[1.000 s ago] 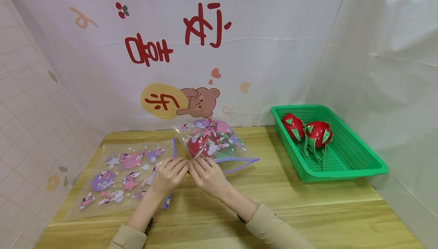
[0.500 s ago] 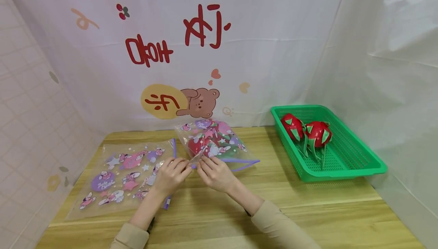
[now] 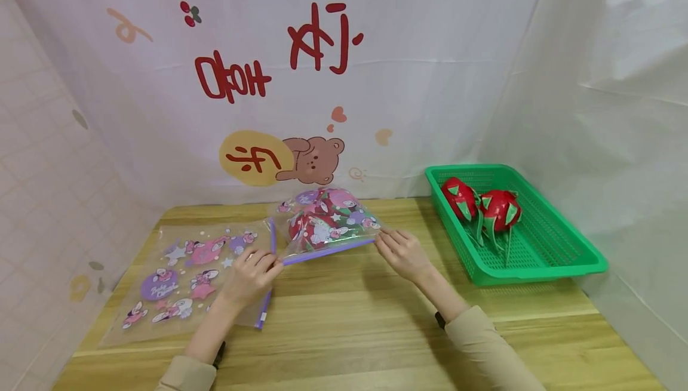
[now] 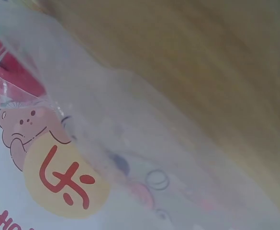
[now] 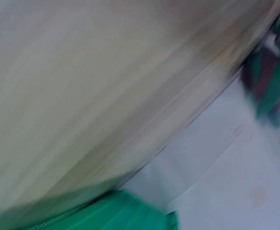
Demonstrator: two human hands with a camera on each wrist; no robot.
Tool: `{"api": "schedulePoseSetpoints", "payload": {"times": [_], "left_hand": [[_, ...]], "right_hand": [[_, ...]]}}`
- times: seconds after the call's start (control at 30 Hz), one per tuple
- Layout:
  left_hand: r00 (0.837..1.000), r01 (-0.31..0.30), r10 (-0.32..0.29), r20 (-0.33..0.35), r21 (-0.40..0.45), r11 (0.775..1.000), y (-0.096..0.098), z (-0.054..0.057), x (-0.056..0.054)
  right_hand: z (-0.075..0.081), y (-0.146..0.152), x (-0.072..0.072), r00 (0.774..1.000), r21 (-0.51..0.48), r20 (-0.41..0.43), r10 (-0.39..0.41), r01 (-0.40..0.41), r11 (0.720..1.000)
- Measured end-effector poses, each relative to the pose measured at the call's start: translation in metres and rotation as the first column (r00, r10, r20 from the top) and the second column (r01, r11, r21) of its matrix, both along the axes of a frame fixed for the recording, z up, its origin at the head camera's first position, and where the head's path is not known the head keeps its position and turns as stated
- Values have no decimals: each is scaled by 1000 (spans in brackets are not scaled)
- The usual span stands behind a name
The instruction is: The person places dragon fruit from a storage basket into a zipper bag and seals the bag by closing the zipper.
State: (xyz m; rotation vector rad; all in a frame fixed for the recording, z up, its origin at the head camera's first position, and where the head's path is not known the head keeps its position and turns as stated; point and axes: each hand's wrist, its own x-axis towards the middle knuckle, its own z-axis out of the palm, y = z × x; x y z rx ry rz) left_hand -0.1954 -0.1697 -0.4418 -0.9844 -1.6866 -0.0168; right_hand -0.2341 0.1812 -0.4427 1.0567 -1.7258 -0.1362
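In the head view, a clear zip bag [image 3: 322, 224] printed with pink and purple cartoons lies at the back of the table, bulging with red and green dragon fruits. Its purple zip edge [image 3: 328, 252] runs straight between the two hands. My left hand [image 3: 252, 274] pinches the left end of that edge, and my right hand [image 3: 402, 252] pinches the right end. Under the left hand a second, flat zip bag [image 3: 204, 277] lies on the table, its purple edge facing right. The left wrist view catches red fruit [image 4: 17, 74] through plastic; the right wrist view is blurred.
A green plastic basket [image 3: 559, 233] stands at the back right, with two dragon fruits [image 3: 500, 211] in its left part. A white printed curtain [image 3: 419, 80] closes off the back of the wooden table [image 3: 387, 331], and further sheets hang at both sides.
My right hand has slid right along the zip edge to its far end, drawing away from the left hand. The left hand has shifted slightly left, and the bag's mouth is now pulled straight.
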Motion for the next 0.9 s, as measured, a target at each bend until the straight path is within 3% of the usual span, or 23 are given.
{"api": "schedulePoseSetpoints", "payload": {"times": [0.17, 0.33, 0.47, 0.53, 0.7, 0.8, 0.9], "left_hand": [[1000, 5, -5, -6, -22, 1000, -2, 0, 1], [1000, -14, 15, 7, -86, 996, 2, 1, 4], [999, 2, 1, 34, -103, 995, 6, 2, 6], [999, 15, -10, 42, -105, 994, 9, 3, 7], [998, 54, -49, 46, -122, 991, 19, 6, 10], [997, 81, -77, 28, -146, 986, 28, 8, 10], [994, 112, -113, 7, -179, 977, 39, 8, 11]], "right_hand": [[-1, 30, -5, 999, -61, 13, -44, 44, 997], [-3, 39, -3, 990, -88, 66, -126, 132, 987], [3, 41, 3, 956, -111, 155, -248, 266, 957], [9, 45, 6, 921, -134, 195, -337, 366, 921], [24, 63, 13, 778, -205, 304, -550, 617, 760], [28, 74, 19, 696, -211, 409, -591, 702, 680], [29, 84, 23, 640, -191, 502, -582, 738, 647]]}}
